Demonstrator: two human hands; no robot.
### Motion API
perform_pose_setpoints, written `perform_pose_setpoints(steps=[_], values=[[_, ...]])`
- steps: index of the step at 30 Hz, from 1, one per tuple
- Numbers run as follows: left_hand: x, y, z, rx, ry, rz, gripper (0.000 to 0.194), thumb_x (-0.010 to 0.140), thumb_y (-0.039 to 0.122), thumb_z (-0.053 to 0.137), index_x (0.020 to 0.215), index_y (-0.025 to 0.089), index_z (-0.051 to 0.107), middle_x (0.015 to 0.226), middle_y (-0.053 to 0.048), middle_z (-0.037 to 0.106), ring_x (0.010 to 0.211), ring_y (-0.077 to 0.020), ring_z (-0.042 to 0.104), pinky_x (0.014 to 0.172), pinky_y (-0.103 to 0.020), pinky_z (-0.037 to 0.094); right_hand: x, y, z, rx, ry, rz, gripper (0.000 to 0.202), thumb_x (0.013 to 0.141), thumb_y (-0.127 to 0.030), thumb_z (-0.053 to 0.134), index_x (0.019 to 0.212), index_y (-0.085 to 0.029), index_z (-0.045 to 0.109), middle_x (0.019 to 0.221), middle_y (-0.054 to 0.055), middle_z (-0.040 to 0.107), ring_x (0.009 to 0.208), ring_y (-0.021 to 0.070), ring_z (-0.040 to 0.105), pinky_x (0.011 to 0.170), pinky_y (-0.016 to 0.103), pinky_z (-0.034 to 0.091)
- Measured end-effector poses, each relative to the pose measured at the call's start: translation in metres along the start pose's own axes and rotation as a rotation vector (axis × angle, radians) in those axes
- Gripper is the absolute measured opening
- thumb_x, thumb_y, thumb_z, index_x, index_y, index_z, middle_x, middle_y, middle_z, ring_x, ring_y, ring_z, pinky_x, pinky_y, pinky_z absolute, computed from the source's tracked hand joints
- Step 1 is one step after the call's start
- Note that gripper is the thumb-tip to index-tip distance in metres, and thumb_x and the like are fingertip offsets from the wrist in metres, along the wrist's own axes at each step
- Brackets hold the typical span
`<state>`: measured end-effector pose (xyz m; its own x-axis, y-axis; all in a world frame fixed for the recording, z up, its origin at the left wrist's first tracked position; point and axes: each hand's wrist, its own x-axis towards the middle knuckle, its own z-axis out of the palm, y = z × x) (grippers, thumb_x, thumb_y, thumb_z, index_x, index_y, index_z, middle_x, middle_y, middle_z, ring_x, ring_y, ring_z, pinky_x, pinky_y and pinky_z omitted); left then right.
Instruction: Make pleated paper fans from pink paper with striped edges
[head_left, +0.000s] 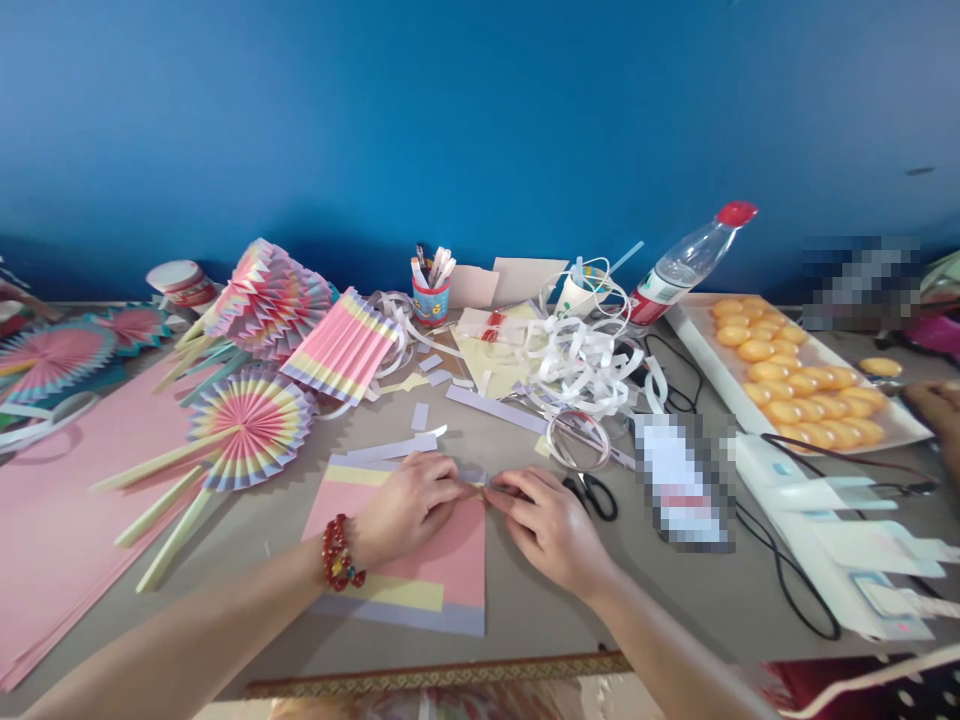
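Observation:
A pink paper sheet (pixel 409 560) with yellow and lilac strips along its edges lies flat in front of me. My left hand (pixel 409 505), with a red bead bracelet at the wrist, rests over its upper part, fingers closed. My right hand (pixel 551 525) meets it from the right, its fingertips pinched together at the sheet's upper right edge. Between the two sets of fingertips a bit of yellow paper strip (pixel 478 491) shows; most of it is hidden. Black-handled scissors (pixel 598 495) lie just beyond my right hand. Loose lilac strips (pixel 390 448) are above the sheet.
Folded paper fans (pixel 251 428) and pink sheets (pixel 90 500) cover the left. Curled white tape (pixel 592 365), a pen cup (pixel 431 298) and a bottle (pixel 679 265) stand behind. On the right are a tray (pixel 915 430) of yellow oval items, a power strip (pixel 795 550), cables, and another person's hand (pixel 937 410).

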<state>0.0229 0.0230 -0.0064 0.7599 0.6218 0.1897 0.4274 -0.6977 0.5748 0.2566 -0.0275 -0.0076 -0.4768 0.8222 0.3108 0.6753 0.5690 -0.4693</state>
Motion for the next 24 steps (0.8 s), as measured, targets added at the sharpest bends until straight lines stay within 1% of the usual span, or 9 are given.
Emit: perform_pose_setpoints(steps=[14,21,24], values=[[-0.0007,-0.0017,0.0009,0.002,0.003,0.005,0.031,0.095,0.012,0.041,0.108,0.022,0.067,0.085,-0.004,0.060,0.082,-0.0171,0.055,0.080,-0.032,0.040,0.0008,-0.0015,-0.0001,-0.028,0.000,-0.001,0.037,0.088,-0.006,0.048,0.114,-0.022,0.068,0.104,0.009,0.064,0.088,0.0212,0.058,0.077,0.035,0.052],[-0.0006,0.0003,0.0003,0.009,0.010,0.006,0.030,0.095,0.012,0.041,0.107,0.021,0.067,0.085,-0.004,0.060,0.081,-0.0172,0.055,0.079,-0.032,0.039,-0.0009,-0.0033,0.0017,-0.080,-0.023,0.018,0.039,0.084,-0.005,0.050,0.114,-0.021,0.068,0.110,0.011,0.063,0.092,0.0238,0.058,0.079,0.038,0.052],[-0.0008,0.0008,0.0001,0.019,0.013,0.006,0.031,0.095,0.012,0.040,0.106,0.021,0.067,0.084,-0.004,0.059,0.081,-0.0169,0.055,0.079,-0.032,0.039,-0.0006,-0.0018,0.0011,-0.036,0.002,0.029,0.041,0.086,-0.005,0.048,0.118,-0.023,0.066,0.108,0.010,0.064,0.093,0.0219,0.059,0.079,0.036,0.053]])
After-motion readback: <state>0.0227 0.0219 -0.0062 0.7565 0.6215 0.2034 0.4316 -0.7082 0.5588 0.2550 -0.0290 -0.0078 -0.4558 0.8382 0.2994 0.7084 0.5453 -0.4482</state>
